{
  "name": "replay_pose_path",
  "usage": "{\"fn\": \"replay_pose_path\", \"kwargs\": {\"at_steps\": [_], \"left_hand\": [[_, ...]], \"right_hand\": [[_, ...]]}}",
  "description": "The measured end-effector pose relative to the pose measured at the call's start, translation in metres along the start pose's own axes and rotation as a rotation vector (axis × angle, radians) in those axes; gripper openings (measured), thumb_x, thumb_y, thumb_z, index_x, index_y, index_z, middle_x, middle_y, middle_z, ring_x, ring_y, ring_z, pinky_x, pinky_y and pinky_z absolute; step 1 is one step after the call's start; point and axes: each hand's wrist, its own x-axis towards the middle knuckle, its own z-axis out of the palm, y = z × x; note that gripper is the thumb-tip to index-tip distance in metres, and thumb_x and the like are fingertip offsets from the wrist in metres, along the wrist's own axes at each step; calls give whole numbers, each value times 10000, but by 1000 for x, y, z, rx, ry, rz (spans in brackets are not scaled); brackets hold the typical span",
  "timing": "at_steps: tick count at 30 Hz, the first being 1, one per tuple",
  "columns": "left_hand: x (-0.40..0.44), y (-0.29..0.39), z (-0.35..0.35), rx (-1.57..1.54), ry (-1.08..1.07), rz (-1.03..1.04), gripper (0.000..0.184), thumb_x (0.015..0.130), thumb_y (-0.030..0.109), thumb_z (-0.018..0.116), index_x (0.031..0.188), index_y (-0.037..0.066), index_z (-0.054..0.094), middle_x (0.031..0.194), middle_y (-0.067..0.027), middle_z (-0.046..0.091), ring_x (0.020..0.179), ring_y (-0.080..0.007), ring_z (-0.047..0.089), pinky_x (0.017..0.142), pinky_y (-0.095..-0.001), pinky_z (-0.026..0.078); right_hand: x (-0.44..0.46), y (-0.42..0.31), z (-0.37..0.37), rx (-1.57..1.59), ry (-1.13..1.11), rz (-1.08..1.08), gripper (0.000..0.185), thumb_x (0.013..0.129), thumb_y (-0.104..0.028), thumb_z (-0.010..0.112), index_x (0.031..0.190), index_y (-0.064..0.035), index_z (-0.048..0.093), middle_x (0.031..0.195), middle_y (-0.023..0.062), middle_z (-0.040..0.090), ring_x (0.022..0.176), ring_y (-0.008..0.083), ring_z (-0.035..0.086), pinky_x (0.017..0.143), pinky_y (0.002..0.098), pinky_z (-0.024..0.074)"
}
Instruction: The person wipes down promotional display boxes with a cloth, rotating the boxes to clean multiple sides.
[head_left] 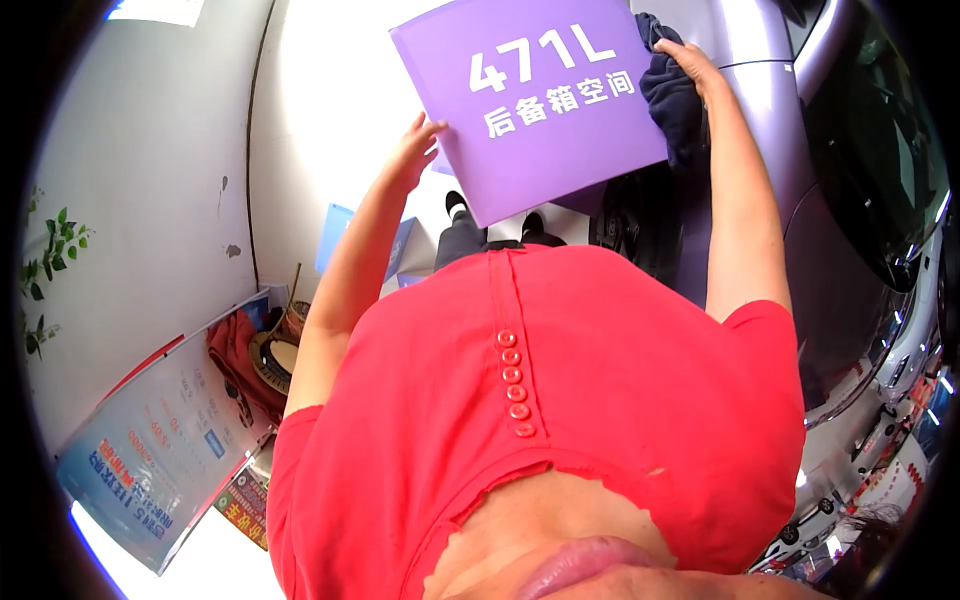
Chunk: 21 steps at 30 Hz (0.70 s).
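A large purple box (545, 110) with white lettering, "471L" and Chinese characters, is in front of my body at the top of the view, slightly tilted. My left hand (412, 155) is at its left edge, fingers apart; the fingertips reach the edge, but whether they press on it I cannot tell. On the other side, my right hand (688, 68) grips a dark blue cloth (672, 105), which hangs bunched along the right edge of the box. The underside of the box is hidden.
A purple-grey car (745, 120) stands close on my right. White wall (150, 140) runs along the left, with a printed poster stand (165, 440) and a brown bag (235, 355) near it. Light-blue box (335, 235) sits by my feet. More cars (880, 440) appear at lower right.
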Motion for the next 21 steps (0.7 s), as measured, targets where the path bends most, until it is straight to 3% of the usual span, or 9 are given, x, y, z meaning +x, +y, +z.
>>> {"fn": "replay_pose_path", "kwargs": {"at_steps": [2, 4, 7, 9, 11, 15, 17, 18, 21], "left_hand": [[3, 10, -10, -61, -16, -23, 603, 862, 344, 694, 1394, 160, 479, 1336, -72, 540, 1258, -256, 476, 1028, -398, 391], [-2, 11, -23, -92, 9, 9, 624, 877, 248, 708, 1442, 152, 461, 1332, -64, 570, 1251, -229, 510, 1045, -421, 381], [-31, 39, -28, -110, 19, 142, 589, 920, 174, 681, 1467, 138, 464, 1361, -71, 574, 1299, -240, 492, 1068, -415, 388], [-40, 45, -30, -142, 21, 217, 593, 914, 113, 680, 1461, 103, 454, 1334, -82, 590, 1267, -233, 522, 1073, -403, 405], [-36, 43, -36, -140, -58, 444, 698, 863, 11, 683, 1490, 55, 378, 1342, -98, 572, 1224, -219, 559, 1063, -386, 445], [-24, 4, -39, 57, 176, 393, 515, 788, -128, 595, 1278, -5, 495, 1210, -123, 616, 1094, -198, 615, 906, -340, 533], [-2, -33, -53, 25, -54, 401, 453, 771, -131, 598, 1202, -8, 530, 1098, -93, 652, 1031, -185, 629, 862, -322, 530], [-7, -40, -48, 47, -31, 298, 409, 761, -119, 613, 1148, -2, 557, 1009, -69, 667, 982, -178, 633, 850, -310, 515], [-13, -70, -37, 157, -32, 123, 276, 849, 70, 670, 1122, 33, 657, 1017, -30, 673, 944, -124, 609, 863, -265, 481]], "right_hand": [[-8, -9, 6, -28, -92, 78, 326, 794, -368, 727, 897, -60, 707, 776, 11, 686, 646, 128, 634, 620, 273, 520], [-15, -2, 13, -18, -109, -44, 280, 812, -367, 717, 849, -92, 687, 710, -21, 658, 586, 100, 606, 558, 243, 493], [-14, 16, 3, 218, -107, -83, 234, 847, -279, 705, 967, -84, 657, 775, -23, 649, 617, 86, 607, 563, 252, 508], [-24, 26, 0, 267, -181, -101, 254, 852, -221, 695, 1045, -65, 640, 797, -17, 636, 649, 99, 616, 607, 261, 527], [-70, 12, 20, 208, -34, -205, 333, 812, -263, 709, 1041, -23, 670, 888, 37, 692, 698, 124, 636, 657, 266, 527], [-76, 82, 35, 164, 5, -138, 556, 791, -201, 751, 1289, -10, 597, 1095, 82, 681, 960, 185, 648, 875, 337, 519], [-99, 101, 59, 173, 111, -123, 566, 773, -159, 760, 1296, -17, 599, 1120, 87, 681, 984, 191, 647, 892, 335, 509], [-96, 125, 66, 170, 159, -112, 568, 769, -147, 762, 1300, -25, 599, 1113, 85, 684, 978, 193, 647, 890, 332, 508], [-101, 180, 87, 286, 230, 31, 522, 767, -150, 757, 1259, -39, 620, 1071, 78, 688, 983, 194, 637, 880, 336, 504]]}}
